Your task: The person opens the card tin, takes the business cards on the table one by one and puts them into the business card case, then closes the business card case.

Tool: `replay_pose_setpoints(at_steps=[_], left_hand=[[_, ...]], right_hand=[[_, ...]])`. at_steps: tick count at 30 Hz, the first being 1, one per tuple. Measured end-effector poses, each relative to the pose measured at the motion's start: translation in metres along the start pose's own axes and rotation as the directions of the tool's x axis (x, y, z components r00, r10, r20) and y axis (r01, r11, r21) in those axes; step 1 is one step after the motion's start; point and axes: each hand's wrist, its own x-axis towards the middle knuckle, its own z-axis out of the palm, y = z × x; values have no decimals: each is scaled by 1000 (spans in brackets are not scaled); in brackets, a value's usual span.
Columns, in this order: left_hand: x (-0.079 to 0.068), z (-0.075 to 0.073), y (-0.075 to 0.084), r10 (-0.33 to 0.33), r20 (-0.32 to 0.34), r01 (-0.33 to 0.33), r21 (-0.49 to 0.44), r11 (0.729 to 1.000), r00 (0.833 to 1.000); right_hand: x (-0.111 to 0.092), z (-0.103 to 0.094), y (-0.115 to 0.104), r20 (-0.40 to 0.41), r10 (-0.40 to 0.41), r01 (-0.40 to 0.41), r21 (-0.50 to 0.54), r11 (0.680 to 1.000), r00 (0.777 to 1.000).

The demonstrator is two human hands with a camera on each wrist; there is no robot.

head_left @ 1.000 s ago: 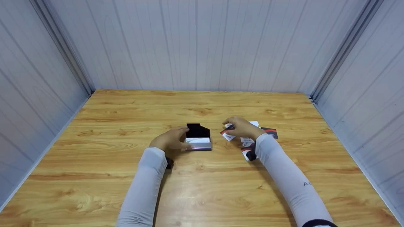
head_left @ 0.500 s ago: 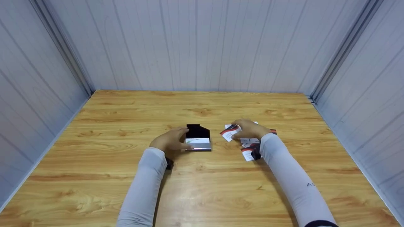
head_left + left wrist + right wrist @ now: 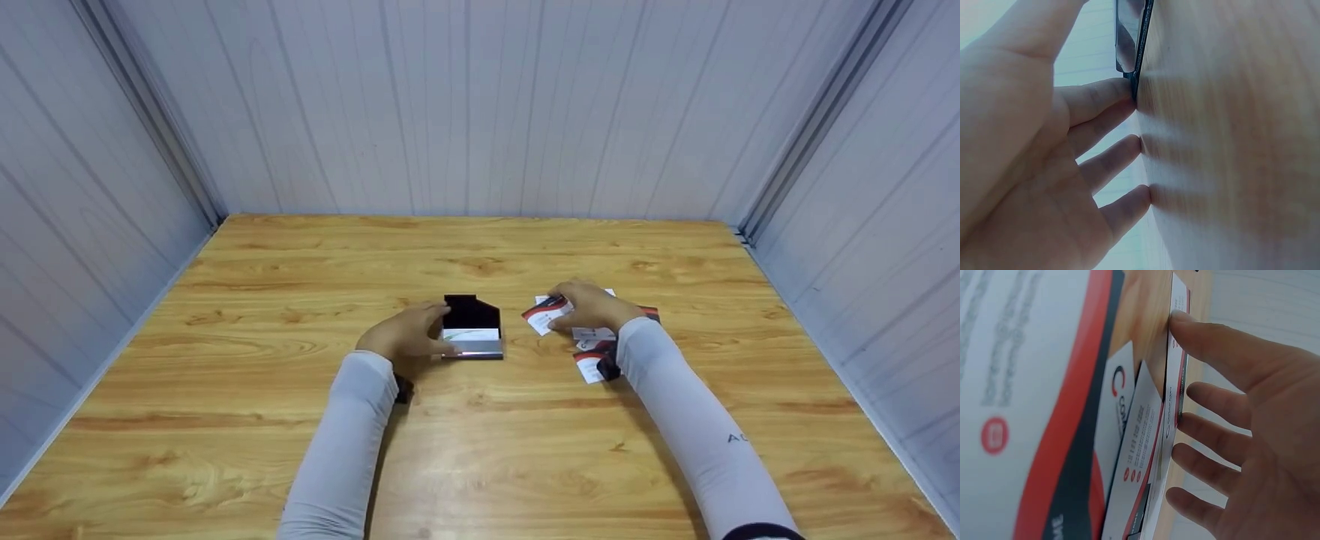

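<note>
Case (image 3: 480, 348), cards (image 3: 590, 369) laid on surface (image 3: 480, 450).
Case touched by left hand (image 3: 403, 333), card (image 3: 541, 321) by right hand (image 3: 594, 306); fingers (image 3: 1113, 162) of both spread, nothing gripped.

The left sleeve (image 3: 334, 442) is whitish and close-fitting, finely creased low in the head view. The right sleeve (image 3: 694, 420) matches, with dark lettering (image 3: 737, 438) beginning with "A" and a black band (image 3: 761, 531) farther up. A small black block (image 3: 403, 389) shows beside the left cuff (image 3: 370, 362).
</note>
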Motion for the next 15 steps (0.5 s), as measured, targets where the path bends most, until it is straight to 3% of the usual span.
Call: replay_pose_setpoints(at_steps=[15], left_hand=[[-4, 0, 2, -29, -2, 29, -35, 999, 1000]], right_hand=[[2, 4, 2, -131, -11, 24, 95, 995, 991]])
